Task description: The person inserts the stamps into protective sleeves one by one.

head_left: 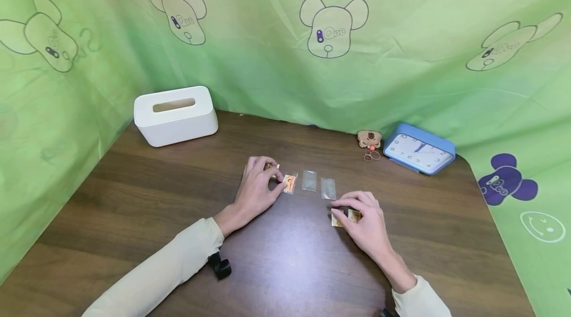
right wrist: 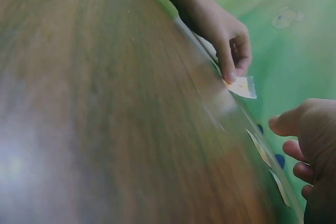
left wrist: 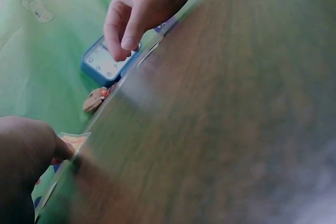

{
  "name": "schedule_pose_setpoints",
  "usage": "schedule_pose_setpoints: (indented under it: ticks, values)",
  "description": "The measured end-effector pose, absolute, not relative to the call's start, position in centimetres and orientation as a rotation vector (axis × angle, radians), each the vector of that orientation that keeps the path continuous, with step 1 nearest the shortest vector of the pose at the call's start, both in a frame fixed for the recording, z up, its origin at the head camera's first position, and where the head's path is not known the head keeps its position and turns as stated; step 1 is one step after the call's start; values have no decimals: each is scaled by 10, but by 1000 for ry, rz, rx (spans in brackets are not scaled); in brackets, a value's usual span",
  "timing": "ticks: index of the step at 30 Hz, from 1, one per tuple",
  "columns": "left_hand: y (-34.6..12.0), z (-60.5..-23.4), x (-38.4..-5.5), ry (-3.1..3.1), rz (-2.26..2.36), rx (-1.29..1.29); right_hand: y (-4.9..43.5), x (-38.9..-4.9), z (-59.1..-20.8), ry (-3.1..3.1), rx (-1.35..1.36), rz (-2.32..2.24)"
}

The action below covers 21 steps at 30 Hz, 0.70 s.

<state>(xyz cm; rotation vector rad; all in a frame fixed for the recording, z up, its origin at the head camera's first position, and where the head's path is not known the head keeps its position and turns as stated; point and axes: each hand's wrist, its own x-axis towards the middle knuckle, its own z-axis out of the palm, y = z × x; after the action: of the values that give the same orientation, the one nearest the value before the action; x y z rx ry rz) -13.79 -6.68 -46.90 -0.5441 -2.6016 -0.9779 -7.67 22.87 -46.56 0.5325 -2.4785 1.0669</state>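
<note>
My left hand (head_left: 257,185) pinches a small picture card in a clear sleeve (head_left: 290,184) between thumb and finger. In the right wrist view the sleeved card (right wrist: 242,86) tilts up off the table. Partly hidden behind the left fingers is another small card (head_left: 277,166). My right hand (head_left: 367,218) is above two small picture cards (head_left: 337,218), its thumb and fingers loosely bent and apart, with nothing between them in the right wrist view. Between the hands lie two clear sleeves (head_left: 309,181), side by side.
A white tissue box (head_left: 176,124) stands at the back left of the wooden table (head_left: 285,257). At the back right are a blue clock (head_left: 419,148) and a brown animal-shaped keychain (head_left: 369,138). A green printed curtain (head_left: 267,59) hangs behind.
</note>
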Motion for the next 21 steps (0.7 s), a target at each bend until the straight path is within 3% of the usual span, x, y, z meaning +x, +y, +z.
schedule_pose_setpoints:
  ticks: [21]
  values:
    - [-63,-470,-152,-2641,-912,-495,247,-74,-469,-2624,527,989]
